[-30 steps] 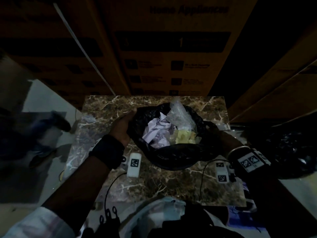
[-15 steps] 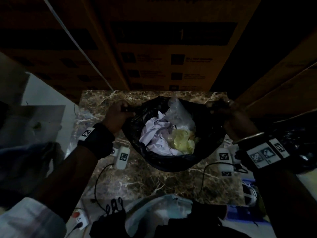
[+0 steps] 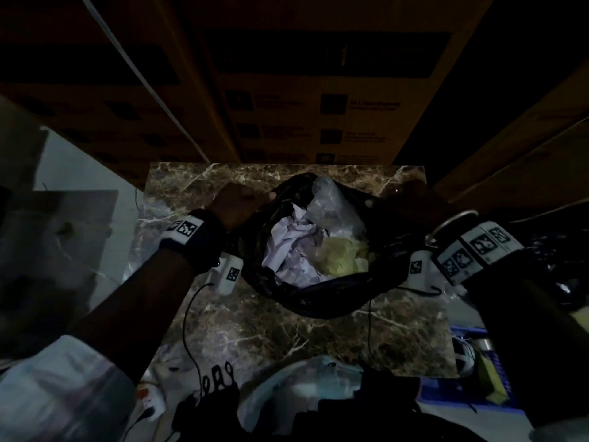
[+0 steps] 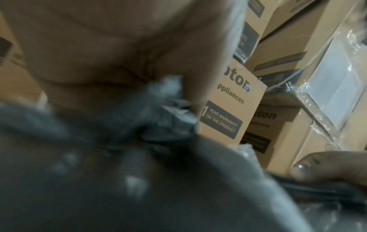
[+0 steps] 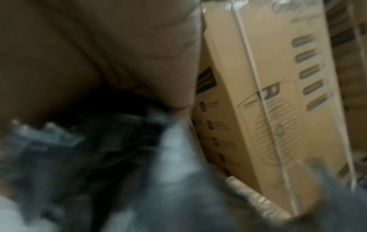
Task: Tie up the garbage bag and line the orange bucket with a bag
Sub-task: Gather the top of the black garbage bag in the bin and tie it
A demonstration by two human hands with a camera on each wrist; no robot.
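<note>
Since a second ago the rim of the garbage bag [image 3: 318, 291] has been gathered and drawn up and outward: left hand [image 3: 237, 202] pinches the left edge, right hand [image 3: 411, 199] the right. Tying is judged about to begin. The bag sits mid-tabletop [image 3: 255, 339], mouth upward and open, long axis running hand to hand. No orange bucket is seen.

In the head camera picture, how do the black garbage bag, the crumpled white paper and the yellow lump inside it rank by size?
Largest to smallest, as they look:
1. black garbage bag
2. crumpled white paper
3. yellow lump
The paper is partly buried, so its lead over the lump is unsure.
</note>
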